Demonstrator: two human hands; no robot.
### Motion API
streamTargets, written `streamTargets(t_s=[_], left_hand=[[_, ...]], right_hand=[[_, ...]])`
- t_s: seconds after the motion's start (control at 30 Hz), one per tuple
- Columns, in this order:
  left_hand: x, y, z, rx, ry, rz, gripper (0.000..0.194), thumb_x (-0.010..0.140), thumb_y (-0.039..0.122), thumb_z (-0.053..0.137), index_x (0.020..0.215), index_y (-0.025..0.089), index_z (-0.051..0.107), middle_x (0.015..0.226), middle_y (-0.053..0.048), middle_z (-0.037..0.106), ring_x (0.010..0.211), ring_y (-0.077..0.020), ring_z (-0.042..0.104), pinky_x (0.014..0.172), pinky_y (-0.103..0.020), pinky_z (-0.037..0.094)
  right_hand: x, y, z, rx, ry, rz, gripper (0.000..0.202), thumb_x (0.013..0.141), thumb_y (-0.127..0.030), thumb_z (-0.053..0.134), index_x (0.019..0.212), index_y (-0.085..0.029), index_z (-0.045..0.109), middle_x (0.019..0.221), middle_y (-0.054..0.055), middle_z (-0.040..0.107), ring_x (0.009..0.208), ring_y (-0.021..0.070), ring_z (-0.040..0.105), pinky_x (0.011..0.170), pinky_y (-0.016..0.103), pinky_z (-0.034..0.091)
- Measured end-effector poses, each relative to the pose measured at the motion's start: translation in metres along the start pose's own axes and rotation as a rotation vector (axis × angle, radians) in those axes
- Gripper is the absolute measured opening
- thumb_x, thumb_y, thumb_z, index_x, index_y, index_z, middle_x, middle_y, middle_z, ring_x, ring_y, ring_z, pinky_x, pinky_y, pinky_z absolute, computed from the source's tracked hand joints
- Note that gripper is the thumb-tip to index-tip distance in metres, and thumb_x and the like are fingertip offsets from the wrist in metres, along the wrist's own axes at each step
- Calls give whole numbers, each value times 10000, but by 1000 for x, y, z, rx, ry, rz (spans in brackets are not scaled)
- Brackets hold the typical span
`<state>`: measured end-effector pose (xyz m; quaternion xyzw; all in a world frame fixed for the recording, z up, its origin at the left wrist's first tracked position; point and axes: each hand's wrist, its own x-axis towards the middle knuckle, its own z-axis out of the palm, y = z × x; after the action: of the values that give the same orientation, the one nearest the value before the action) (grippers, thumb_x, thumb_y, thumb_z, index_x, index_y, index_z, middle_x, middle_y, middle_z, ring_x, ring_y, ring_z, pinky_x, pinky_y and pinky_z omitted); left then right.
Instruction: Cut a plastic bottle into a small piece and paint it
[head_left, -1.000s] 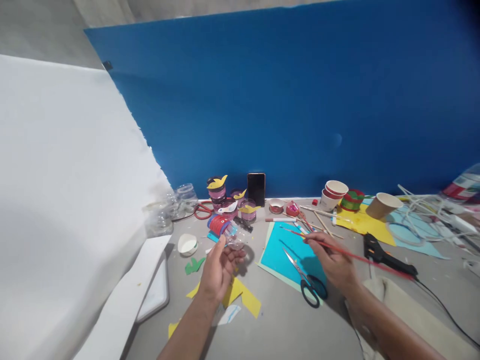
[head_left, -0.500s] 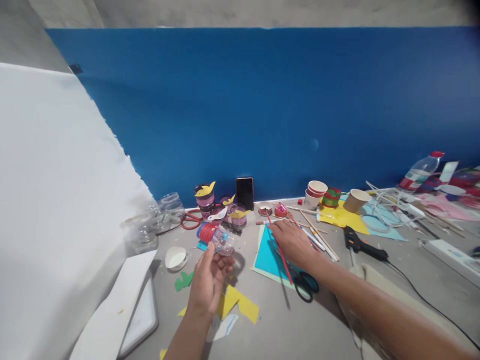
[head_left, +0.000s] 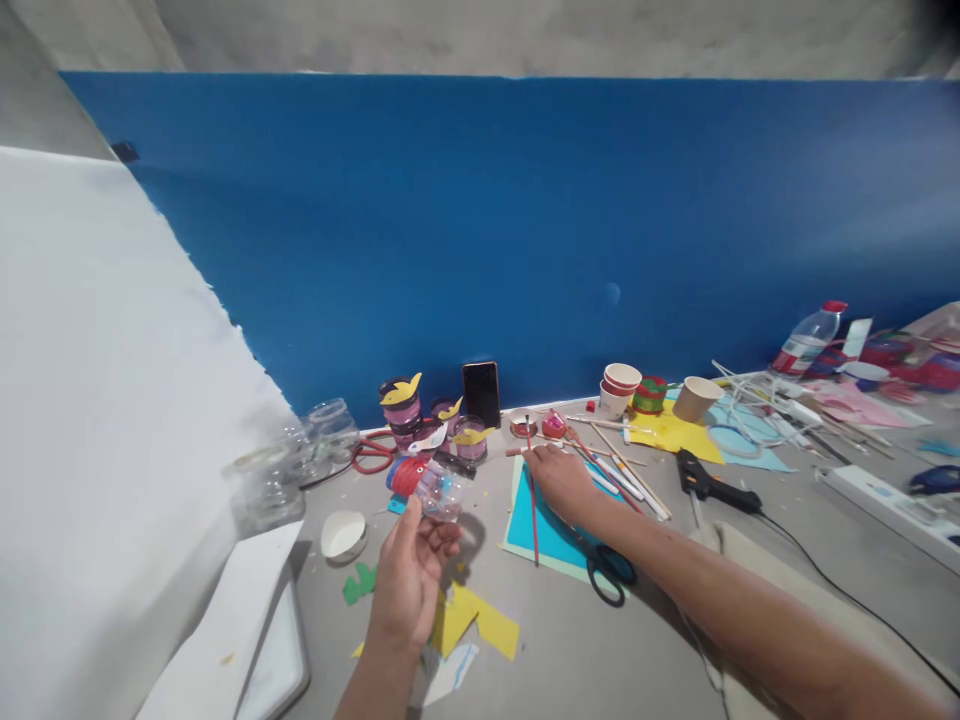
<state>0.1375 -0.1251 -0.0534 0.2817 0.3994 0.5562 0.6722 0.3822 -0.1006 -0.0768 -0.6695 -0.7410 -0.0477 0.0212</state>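
My left hand (head_left: pixel 416 565) grips a clear plastic bottle piece (head_left: pixel 444 492) wrapped with red and blue at its far end, tilted above the table. At the blue sheet's (head_left: pixel 553 540) upper part, my right hand (head_left: pixel 562 482) has its fingers bent down beside a thin red paintbrush (head_left: pixel 534 520), which stands out toward me over the sheet. Whether the fingers pinch the brush or something under them is hidden. Black-handled scissors (head_left: pixel 607 572) lie at the sheet's lower right corner. Yellow paper scraps (head_left: pixel 476 615) are near my left wrist.
Behind stand decorated purple jars (head_left: pixel 403 405) and a phone (head_left: pixel 481 393). A white bowl (head_left: pixel 344 536) and clear containers (head_left: pixel 330 430) are at left. Rightward lie markers (head_left: pixel 626 480), paper cups (head_left: pixel 619 390), a glue gun (head_left: pixel 712 485) with a cord, and a power strip (head_left: pixel 892 510).
The red brush has swung from a slant to nearly upright in the view, its lower end moving left. The camera view has shifted slightly; my left hand still holds the bottle piece.
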Motion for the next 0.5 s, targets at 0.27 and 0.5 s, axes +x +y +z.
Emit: streamTargets(t_s=[0.27, 0.5], left_hand=[[1, 1, 5, -26, 38, -48, 241, 940, 368, 690, 954, 127, 681, 763, -73, 748, 639, -166, 698, 593, -245, 569], [-3, -5, 10, -119, -63, -199, 221, 979, 345, 654, 958, 126, 680, 789, -89, 750, 617, -158, 686, 568, -241, 549]], right_hand=[[-35, 12, -24, 148, 21, -15, 241, 974, -154, 551, 1132, -184, 730, 1052, 139, 778, 1008, 285, 722, 816, 330, 502], [-80, 26, -17, 404, 219, -53, 535, 1082, -503, 386, 723, -221, 666, 801, 63, 738, 796, 218, 694, 738, 325, 481]])
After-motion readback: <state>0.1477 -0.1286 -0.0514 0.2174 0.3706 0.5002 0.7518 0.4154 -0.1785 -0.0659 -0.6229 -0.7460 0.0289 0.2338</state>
